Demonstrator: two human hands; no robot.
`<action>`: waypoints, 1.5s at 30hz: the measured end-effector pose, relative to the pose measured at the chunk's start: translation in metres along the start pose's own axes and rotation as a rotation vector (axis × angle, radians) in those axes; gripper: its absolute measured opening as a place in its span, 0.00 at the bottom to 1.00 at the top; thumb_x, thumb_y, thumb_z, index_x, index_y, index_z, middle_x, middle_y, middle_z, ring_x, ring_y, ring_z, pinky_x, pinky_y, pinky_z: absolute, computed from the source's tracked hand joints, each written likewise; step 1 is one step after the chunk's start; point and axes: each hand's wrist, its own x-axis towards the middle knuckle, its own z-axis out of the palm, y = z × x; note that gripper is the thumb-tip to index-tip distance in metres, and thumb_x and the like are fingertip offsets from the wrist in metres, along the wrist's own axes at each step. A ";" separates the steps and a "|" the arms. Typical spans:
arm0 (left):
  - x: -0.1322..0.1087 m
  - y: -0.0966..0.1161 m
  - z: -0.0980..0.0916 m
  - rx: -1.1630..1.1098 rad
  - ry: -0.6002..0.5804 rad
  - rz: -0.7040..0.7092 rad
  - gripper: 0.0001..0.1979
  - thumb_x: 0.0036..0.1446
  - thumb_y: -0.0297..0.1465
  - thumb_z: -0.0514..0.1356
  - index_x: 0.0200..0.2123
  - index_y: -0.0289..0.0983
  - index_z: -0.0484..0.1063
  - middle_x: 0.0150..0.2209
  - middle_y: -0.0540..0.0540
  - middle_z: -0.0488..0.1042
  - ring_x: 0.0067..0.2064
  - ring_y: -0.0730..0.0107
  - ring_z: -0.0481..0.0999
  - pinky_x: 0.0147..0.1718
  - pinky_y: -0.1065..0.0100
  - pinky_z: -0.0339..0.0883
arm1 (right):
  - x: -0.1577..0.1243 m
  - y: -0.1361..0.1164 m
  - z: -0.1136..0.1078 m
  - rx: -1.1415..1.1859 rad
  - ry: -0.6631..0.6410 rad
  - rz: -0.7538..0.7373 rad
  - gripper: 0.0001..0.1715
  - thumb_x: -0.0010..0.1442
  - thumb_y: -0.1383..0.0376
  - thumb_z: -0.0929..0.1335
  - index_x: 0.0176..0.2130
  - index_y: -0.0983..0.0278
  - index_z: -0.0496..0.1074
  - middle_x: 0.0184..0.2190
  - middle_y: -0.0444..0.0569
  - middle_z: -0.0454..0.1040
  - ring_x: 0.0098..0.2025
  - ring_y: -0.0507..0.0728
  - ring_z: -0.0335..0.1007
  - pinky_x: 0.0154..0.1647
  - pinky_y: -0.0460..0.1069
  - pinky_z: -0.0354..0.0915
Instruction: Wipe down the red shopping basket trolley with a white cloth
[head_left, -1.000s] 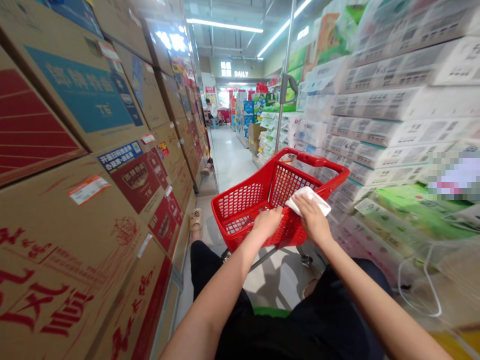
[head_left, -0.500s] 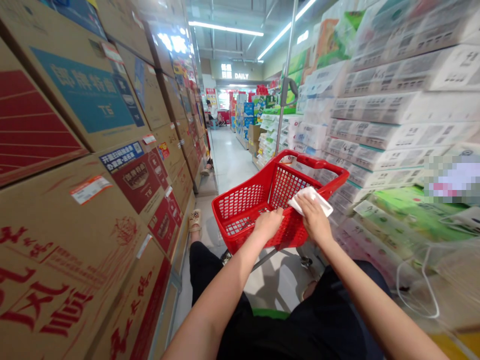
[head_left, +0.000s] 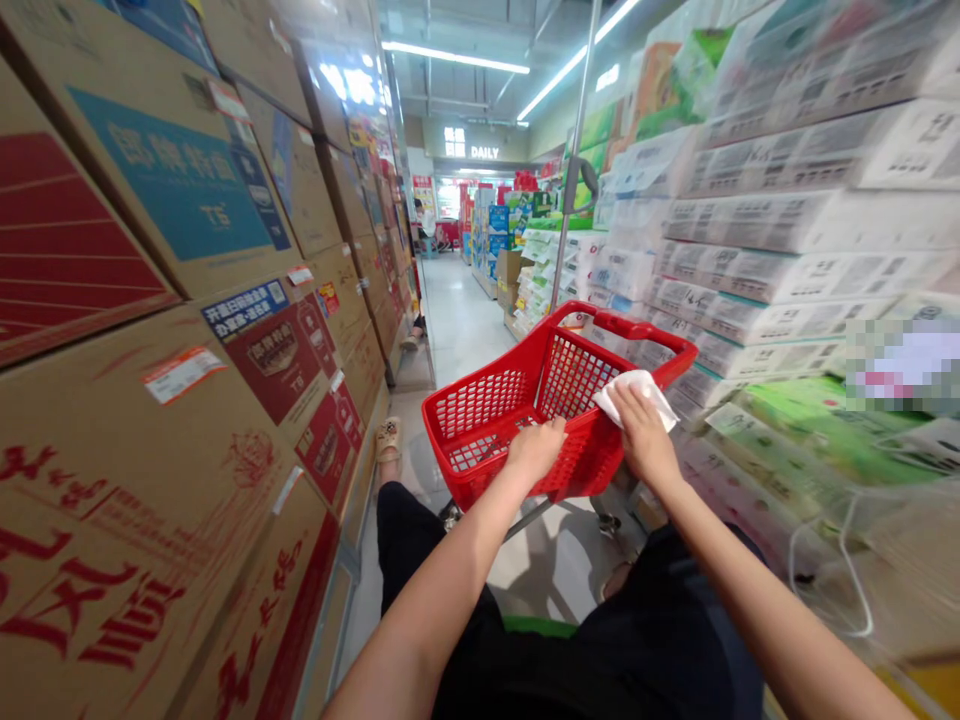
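A red plastic shopping basket (head_left: 487, 400) stands tilted on a wheeled frame in the aisle in front of me. My left hand (head_left: 535, 450) is curled over its near rim, gripping it. On the basket's right rim my right hand (head_left: 642, 434) presses a white cloth (head_left: 636, 388) flat. The basket's red handle (head_left: 634, 328) runs along its far side. I cannot make out anything inside the basket.
Stacked cardboard cartons (head_left: 172, 330) wall the left side. Wrapped packs of tissue paper (head_left: 787, 260) are piled high on the right. A metal pole (head_left: 576, 150) rises behind the basket. The tiled aisle floor (head_left: 459, 320) runs ahead to more displays. My knees in dark trousers (head_left: 600, 640) are below.
My right hand has slid the white cloth further right along the basket's rim, towards the handle. The left hand has kept its grip on the near rim.
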 end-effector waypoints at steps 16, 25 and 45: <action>-0.002 0.000 -0.005 -0.007 -0.030 -0.007 0.15 0.73 0.35 0.45 0.53 0.36 0.64 0.42 0.37 0.79 0.44 0.56 0.82 0.41 0.59 0.75 | 0.006 -0.022 0.002 -0.154 -0.053 -0.039 0.38 0.64 0.74 0.58 0.71 0.62 0.51 0.69 0.51 0.58 0.72 0.60 0.47 0.71 0.63 0.48; -0.001 -0.003 -0.004 0.005 -0.046 0.005 0.15 0.73 0.38 0.46 0.54 0.36 0.64 0.41 0.38 0.79 0.43 0.57 0.82 0.41 0.60 0.75 | 0.013 0.008 -0.013 -0.168 -0.065 -0.044 0.37 0.65 0.73 0.58 0.70 0.57 0.53 0.67 0.48 0.62 0.71 0.59 0.52 0.70 0.64 0.47; -0.032 -0.019 -0.014 0.087 -0.016 -0.037 0.17 0.73 0.35 0.46 0.48 0.32 0.70 0.36 0.37 0.79 0.39 0.58 0.82 0.41 0.62 0.73 | 0.006 -0.017 0.000 -0.178 -0.047 0.023 0.39 0.65 0.73 0.58 0.71 0.57 0.50 0.69 0.49 0.59 0.72 0.60 0.48 0.71 0.65 0.45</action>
